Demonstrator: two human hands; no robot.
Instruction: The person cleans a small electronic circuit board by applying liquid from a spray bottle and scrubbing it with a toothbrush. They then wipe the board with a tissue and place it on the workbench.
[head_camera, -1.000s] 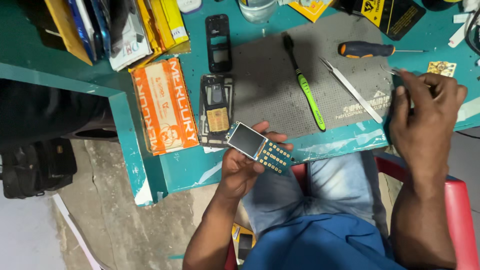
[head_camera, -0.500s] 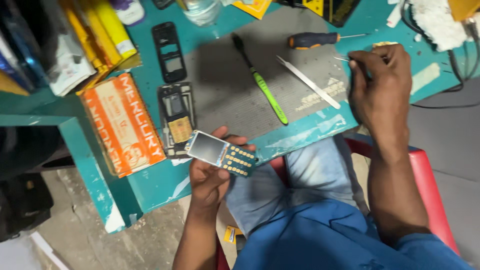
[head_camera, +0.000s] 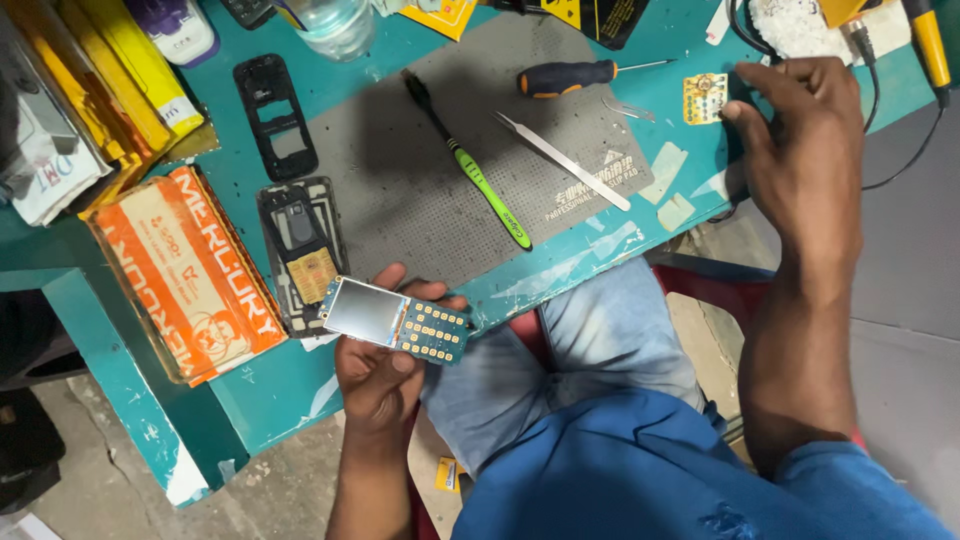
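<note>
My left hand (head_camera: 378, 372) holds a bare phone circuit board (head_camera: 396, 320) with a small screen and a grid of gold keypad contacts, just off the front edge of the teal table (head_camera: 280, 395). My right hand (head_camera: 800, 150) hovers over the table's right end, fingers loosely curled, its fingertips near a small yellow keypad sheet (head_camera: 706, 98); nothing shows in its grip. On the grey work mat (head_camera: 400, 190) lie metal tweezers (head_camera: 560, 160), a green and black brush (head_camera: 470, 165) and an orange-handled screwdriver (head_camera: 575, 78).
A black phone housing with its back open (head_camera: 300, 250) and an empty black phone frame (head_camera: 275, 115) lie left of the mat. An orange box (head_camera: 185, 270) sits at the left, yellow packets (head_camera: 110, 80) behind it. A clear jar (head_camera: 335, 25), cables (head_camera: 900, 110) and my blue-jeaned knees (head_camera: 600, 340) show.
The view has swung right and closer. My right hand has lifted from the mat's edge towards the yellow keypad sheet. My left hand still holds the board in the same place.
</note>
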